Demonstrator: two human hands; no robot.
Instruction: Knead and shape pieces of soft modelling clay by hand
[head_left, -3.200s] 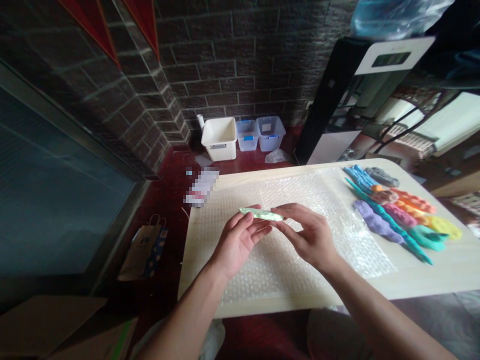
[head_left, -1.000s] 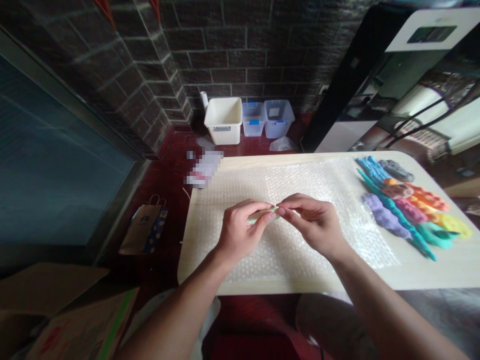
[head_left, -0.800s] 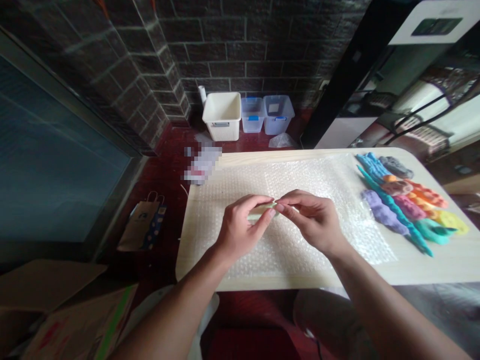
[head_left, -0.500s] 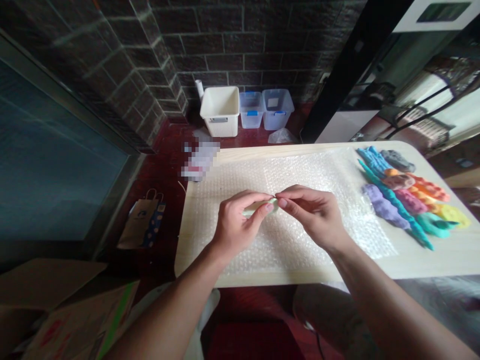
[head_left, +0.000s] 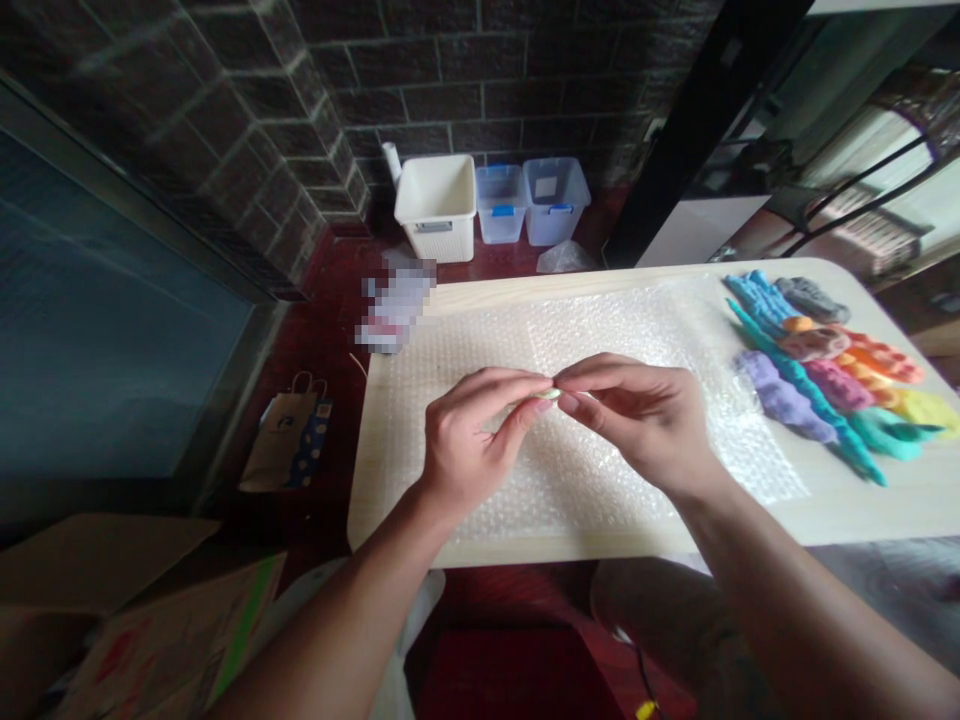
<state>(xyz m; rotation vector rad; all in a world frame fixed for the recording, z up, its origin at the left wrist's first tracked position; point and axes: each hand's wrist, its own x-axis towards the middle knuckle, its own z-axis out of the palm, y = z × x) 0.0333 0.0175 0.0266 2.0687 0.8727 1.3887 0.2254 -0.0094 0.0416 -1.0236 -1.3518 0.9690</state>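
Observation:
Above the middle of the bubble wrap (head_left: 480, 500), my two hands meet at the fingertips. Between them is a small pale green piece (head_left: 551, 394), mostly hidden by fingers; its kind cannot be made out. My left hand (head_left: 466, 435) pinches it between thumb and forefinger. From the other side, my right hand (head_left: 654, 425) has thumb and fingertips closed at the piece's right end.
On the right of the pale wooden table (head_left: 517, 552) lie several soft-looking coloured lumps (head_left: 787, 395) and a long teal strip (head_left: 847, 440). Beyond it stand a cream bin (head_left: 439, 215) and blue-tinted plastic boxes (head_left: 553, 205). A paper bag (head_left: 274, 440) and cardboard box (head_left: 172, 640) are left.
Less of the pale green piece shows in my left hand now. Both hands still pinch it, with the fingers slightly shifted. The camera view has tilted a little.

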